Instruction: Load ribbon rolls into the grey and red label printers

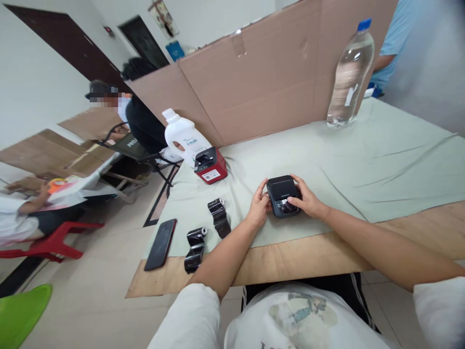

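Note:
A small black portable printer rests on the cloth in front of me, between my two hands. The fingers of my left hand are curled against its left side. My right hand grips the right side, its thumb lying over the glossy front panel with the buttons. To the left, a partly unrolled glossy black roll lies on the cloth. A second such roll is nearer the table's edge, close to my left forearm. Farther left is a dark smartphone.
A red and black device stands beside a white jug at the back left. A water bottle with a blue cap stands before the cardboard partition. Other people sit at the left and behind the partition.

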Available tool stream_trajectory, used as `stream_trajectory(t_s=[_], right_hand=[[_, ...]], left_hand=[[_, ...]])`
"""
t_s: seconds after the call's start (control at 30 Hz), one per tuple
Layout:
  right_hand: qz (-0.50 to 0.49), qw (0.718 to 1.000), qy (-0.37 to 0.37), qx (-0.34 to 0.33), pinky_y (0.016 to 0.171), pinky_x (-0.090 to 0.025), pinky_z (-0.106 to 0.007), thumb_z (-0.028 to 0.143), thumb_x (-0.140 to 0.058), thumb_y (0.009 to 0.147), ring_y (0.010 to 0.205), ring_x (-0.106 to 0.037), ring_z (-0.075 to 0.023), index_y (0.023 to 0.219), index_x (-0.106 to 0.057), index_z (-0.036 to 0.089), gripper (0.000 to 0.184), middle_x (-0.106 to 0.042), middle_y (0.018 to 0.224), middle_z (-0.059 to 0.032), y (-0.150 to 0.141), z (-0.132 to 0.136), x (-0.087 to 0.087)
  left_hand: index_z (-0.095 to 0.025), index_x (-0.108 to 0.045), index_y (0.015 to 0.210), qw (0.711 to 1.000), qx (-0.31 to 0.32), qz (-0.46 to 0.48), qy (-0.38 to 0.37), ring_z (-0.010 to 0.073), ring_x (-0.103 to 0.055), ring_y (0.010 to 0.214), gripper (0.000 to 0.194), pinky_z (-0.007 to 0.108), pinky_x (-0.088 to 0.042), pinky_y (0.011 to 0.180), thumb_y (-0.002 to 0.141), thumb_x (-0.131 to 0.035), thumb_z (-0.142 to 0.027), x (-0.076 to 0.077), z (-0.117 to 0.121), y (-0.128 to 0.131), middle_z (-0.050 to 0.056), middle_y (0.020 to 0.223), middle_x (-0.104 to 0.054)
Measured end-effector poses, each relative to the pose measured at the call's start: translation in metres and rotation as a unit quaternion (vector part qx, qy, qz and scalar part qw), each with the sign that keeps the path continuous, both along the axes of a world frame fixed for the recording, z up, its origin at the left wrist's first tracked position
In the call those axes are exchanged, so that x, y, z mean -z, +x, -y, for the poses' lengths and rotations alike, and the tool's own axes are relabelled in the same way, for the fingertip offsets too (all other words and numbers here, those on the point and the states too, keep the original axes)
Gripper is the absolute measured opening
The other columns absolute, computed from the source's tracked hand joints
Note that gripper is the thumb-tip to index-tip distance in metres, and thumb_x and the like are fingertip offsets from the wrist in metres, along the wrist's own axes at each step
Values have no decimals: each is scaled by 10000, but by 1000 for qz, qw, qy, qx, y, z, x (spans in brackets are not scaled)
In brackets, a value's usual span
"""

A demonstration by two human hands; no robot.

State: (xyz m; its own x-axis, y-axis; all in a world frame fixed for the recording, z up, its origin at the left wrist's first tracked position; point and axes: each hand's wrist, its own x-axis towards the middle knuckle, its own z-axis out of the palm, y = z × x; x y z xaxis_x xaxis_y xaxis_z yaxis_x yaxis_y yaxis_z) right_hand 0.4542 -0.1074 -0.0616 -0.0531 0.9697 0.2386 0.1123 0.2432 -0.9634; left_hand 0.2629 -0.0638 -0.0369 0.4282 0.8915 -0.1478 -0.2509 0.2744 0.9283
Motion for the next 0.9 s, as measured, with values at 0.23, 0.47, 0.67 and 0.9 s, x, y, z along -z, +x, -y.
stream_trajectory(t_s=[0.23, 0.47, 0.67, 0.9], right_hand=[[-29, 999, -30, -8, 942, -500, -491, 551, -646, 792, 1056, -627, -270, 1371, -391, 223, 713, -640, 1160, -123, 12, -6, -5], [48, 986, 69, 147, 914, -530, -419, 675, -523, 841, 1080, -592, -247, 1016, -624, 228, 490, -617, 1148, -99, 11, -8, -11], [91, 988, 98, 80, 1021, -476, -465, 595, -406, 936, 1222, -539, -257, 1353, -517, 246, 555, -550, 1349, -120, 6, -8, -4], [151, 985, 61, 64, 1130, -371, -515, 580, -387, 943, 1293, -514, -267, 1363, -539, 254, 553, -572, 1370, -103, 10, -14, 12]], left_hand=[[-301, -387, 1457, 1000, -19, -1, -6, 61, -486, 495, 746, 183, -446, 507, 762, -657, -290, 4, -2, 2, -54, 720, -592], [-312, -407, 1415, 999, 9, -48, -14, 66, -439, 459, 722, 166, -390, 444, 734, -643, -281, 2, 1, 3, -86, 637, -507], [-244, -458, 1388, 996, -4, -84, 5, 72, -460, 485, 620, 179, -404, 480, 780, -581, -267, 6, -1, 2, -57, 659, -555], [-175, -668, 1106, 951, -98, -245, 164, 180, -611, 872, 362, 322, -511, 802, 770, -534, -155, 16, -14, -3, 67, 1044, -681]])
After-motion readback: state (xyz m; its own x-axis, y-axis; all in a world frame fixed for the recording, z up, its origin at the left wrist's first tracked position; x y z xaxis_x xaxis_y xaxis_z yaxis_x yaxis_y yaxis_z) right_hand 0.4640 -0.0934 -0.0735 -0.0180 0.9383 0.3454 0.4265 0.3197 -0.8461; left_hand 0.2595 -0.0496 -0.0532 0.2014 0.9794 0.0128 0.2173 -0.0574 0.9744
